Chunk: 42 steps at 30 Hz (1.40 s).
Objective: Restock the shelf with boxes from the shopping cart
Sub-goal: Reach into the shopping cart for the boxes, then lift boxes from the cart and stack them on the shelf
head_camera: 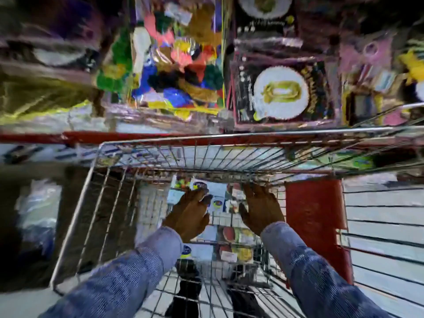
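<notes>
While both arms reach down into cart (96,171), left hand (189,212) and right hand (261,207) clasp box (219,198) sides.

Motion blur smears the shelf (160,125) goods, so their labels cannot be read. The left hand (190,212) and right hand (261,207) cover parts of the boxes (220,198) in the shopping cart (96,171), hiding each grip. Both sleeves are cut off by the bottom edge.
</notes>
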Each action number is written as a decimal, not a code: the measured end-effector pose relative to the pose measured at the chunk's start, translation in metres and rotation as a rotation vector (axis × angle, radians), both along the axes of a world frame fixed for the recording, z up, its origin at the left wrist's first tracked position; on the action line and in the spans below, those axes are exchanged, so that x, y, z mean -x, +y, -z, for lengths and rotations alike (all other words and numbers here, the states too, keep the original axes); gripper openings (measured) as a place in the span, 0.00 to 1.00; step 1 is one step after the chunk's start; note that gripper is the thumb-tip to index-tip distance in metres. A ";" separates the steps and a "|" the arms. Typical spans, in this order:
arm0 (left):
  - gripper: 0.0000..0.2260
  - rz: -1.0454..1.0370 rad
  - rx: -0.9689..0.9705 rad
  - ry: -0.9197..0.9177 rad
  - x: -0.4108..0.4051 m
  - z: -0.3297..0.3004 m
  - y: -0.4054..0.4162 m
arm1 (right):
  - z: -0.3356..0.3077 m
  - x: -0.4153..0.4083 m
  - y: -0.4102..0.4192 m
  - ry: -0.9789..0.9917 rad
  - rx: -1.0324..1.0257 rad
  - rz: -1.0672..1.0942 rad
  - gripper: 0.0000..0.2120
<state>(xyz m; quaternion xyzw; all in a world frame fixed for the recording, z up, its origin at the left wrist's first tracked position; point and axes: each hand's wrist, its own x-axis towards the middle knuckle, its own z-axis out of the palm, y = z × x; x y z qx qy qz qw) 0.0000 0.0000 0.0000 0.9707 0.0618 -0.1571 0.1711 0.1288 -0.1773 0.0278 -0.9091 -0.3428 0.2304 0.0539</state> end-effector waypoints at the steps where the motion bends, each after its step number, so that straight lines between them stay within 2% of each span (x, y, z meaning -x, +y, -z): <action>1: 0.24 0.035 -0.006 0.002 -0.005 0.014 0.001 | 0.010 -0.003 0.004 0.044 -0.012 0.002 0.29; 5: 0.23 0.119 -0.081 0.043 -0.013 0.053 -0.001 | 0.046 -0.015 0.021 0.111 0.009 -0.026 0.25; 10: 0.23 0.128 -0.210 0.039 -0.011 0.065 -0.002 | 0.077 -0.028 0.037 0.125 0.009 -0.057 0.21; 15: 0.24 0.116 -0.251 0.073 -0.014 0.072 -0.003 | 0.094 -0.036 0.053 0.148 0.067 -0.232 0.30; 18: 0.25 0.094 -0.185 0.129 -0.018 0.076 -0.001 | 0.103 -0.038 0.060 0.123 0.143 -0.369 0.33; 22: 0.24 0.051 -0.082 0.164 -0.019 0.073 -0.003 | 0.103 -0.042 0.068 0.045 0.150 -0.422 0.25; 24: 0.24 0.027 -0.045 0.156 -0.016 0.063 -0.002 | 0.096 -0.042 0.068 0.017 0.131 -0.434 0.24; 28: 0.26 0.051 0.011 0.133 -0.007 0.021 0.004 | 0.056 -0.042 0.060 -0.035 0.102 -0.464 0.26; 31: 0.28 0.054 -0.015 0.031 0.000 -0.029 0.013 | 0.006 -0.044 0.055 -0.061 0.086 -0.520 0.24; 34: 0.29 0.038 -0.054 -0.079 0.004 -0.095 0.019 | -0.063 -0.046 0.055 -0.065 0.036 -0.534 0.18; 39: 0.27 0.000 -0.125 -0.229 0.013 -0.212 0.021 | -0.184 -0.049 0.061 -0.167 -0.048 -0.602 0.20; 42: 0.29 -0.041 -0.177 -0.311 0.014 -0.283 0.021 | -0.268 -0.053 0.069 -0.161 -0.027 -0.610 0.20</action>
